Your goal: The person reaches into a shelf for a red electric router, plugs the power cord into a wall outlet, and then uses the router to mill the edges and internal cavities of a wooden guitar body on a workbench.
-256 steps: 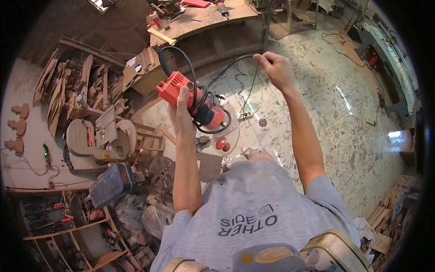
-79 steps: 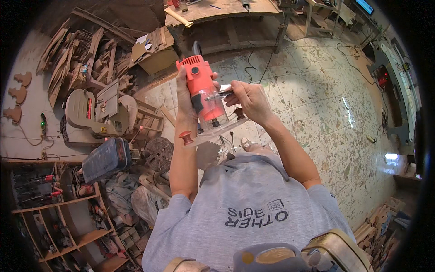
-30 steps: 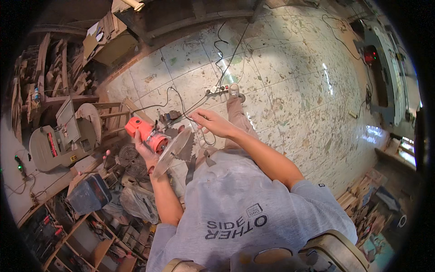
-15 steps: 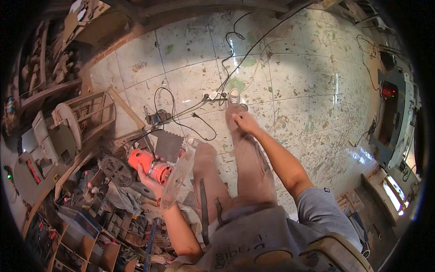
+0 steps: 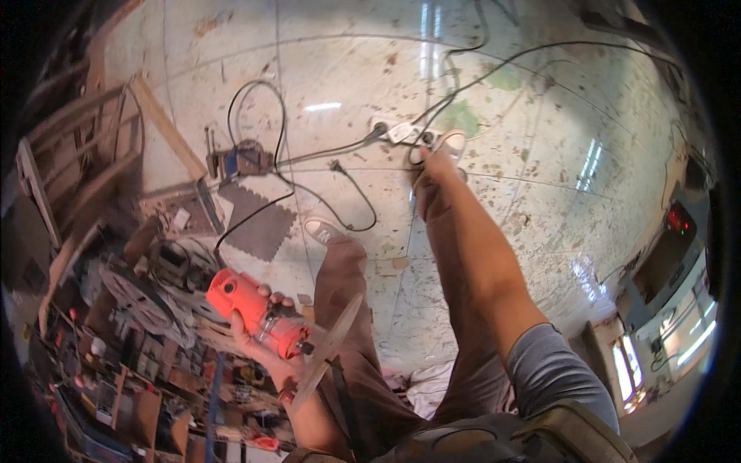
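A red trim router [image 5: 258, 312] with a clear round base plate [image 5: 328, 355] is held in my left hand [image 5: 258, 339], fingers wrapped round its body. It is tilted, base toward my left leg, and its black cord [image 5: 248, 208] runs up from its far end. My right hand [image 5: 438, 163] reaches down to the floor by my right shoe [image 5: 450, 143], fingers drawn together beside a black plug [image 5: 427, 138] at the right end of a white power strip [image 5: 401, 133]. What the fingers pinch is partly hidden. Another black plug [image 5: 379, 130] sits at the strip's left end.
A loose plug [image 5: 336, 166] lies on the tiled floor, near a small blue vise [image 5: 241, 160] and a grey foam mat [image 5: 258, 220]. Cluttered shelves [image 5: 143, 417] fill the lower left. A wooden frame [image 5: 85, 147] stands at far left, and a machine with red lights [image 5: 679, 220] at right.
I have bent lower, so the floor looks closer. My right hand has gone from over my right leg down to the power strip. The router stays in my left hand.
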A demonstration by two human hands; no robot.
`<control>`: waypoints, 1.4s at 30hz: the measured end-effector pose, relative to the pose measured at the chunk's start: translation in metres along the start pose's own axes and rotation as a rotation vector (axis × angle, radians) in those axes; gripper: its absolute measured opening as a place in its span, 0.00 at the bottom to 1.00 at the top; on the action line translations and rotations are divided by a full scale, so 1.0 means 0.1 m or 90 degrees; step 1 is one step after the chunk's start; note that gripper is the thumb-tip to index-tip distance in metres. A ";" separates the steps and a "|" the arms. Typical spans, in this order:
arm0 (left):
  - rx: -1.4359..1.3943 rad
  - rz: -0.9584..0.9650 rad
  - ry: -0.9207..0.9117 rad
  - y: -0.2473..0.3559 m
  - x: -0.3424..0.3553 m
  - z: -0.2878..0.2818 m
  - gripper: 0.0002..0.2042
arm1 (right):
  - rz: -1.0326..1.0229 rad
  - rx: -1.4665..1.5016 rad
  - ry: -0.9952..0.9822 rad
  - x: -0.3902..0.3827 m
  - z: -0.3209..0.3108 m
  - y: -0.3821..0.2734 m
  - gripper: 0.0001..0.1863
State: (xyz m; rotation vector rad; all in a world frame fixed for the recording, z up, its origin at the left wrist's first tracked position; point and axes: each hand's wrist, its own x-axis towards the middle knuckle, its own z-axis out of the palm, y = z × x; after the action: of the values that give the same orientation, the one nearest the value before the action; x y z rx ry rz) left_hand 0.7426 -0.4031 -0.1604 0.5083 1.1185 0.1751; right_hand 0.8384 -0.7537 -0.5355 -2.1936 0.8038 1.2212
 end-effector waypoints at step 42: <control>-0.260 -0.094 -0.043 -0.32 0.54 -1.62 0.35 | -0.407 -0.359 0.067 -0.23 2.19 -1.01 0.22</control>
State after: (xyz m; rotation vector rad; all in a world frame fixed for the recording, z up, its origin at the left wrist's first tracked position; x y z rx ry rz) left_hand 0.6185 -0.3614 -0.2739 0.0670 1.0161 0.2478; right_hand 0.7737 -0.5304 -0.6055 -2.6570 -0.2650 1.0735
